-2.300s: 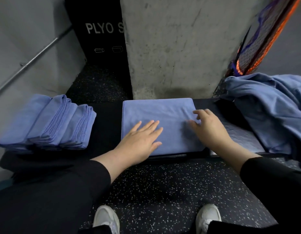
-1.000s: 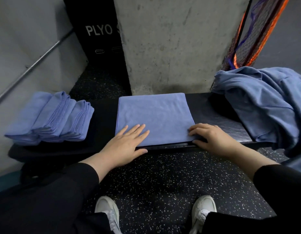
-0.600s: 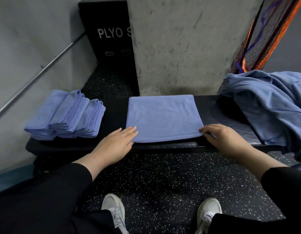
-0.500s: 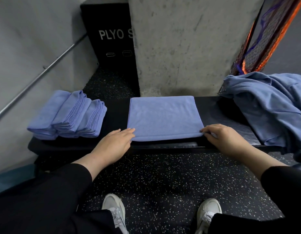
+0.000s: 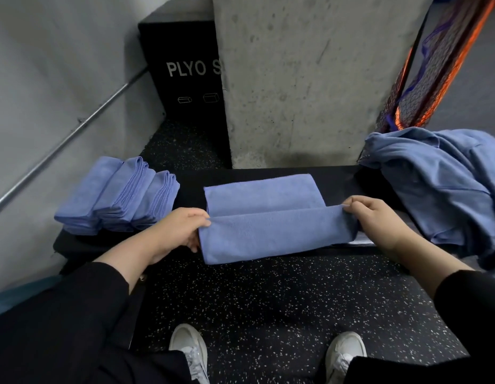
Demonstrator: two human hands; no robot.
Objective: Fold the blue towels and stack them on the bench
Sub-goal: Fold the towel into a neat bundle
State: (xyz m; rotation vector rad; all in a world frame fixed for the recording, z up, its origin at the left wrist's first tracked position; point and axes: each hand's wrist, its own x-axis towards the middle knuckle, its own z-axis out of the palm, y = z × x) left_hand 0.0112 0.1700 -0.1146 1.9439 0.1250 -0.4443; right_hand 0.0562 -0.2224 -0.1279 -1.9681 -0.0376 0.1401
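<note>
Pinching the towel point(image 5: 271, 231) edge, left hand point(image 5: 177, 231) and right hand point(image 5: 371, 217) lift together. Uneven pull between fingers could skew this fold.

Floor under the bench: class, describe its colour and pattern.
The floor is black with small white speckles, seen in the head view.

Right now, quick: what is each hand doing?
Left hand: pinching the left end of the half-folded blue cloth towel.
Right hand: pinching the same towel's right end.
</note>
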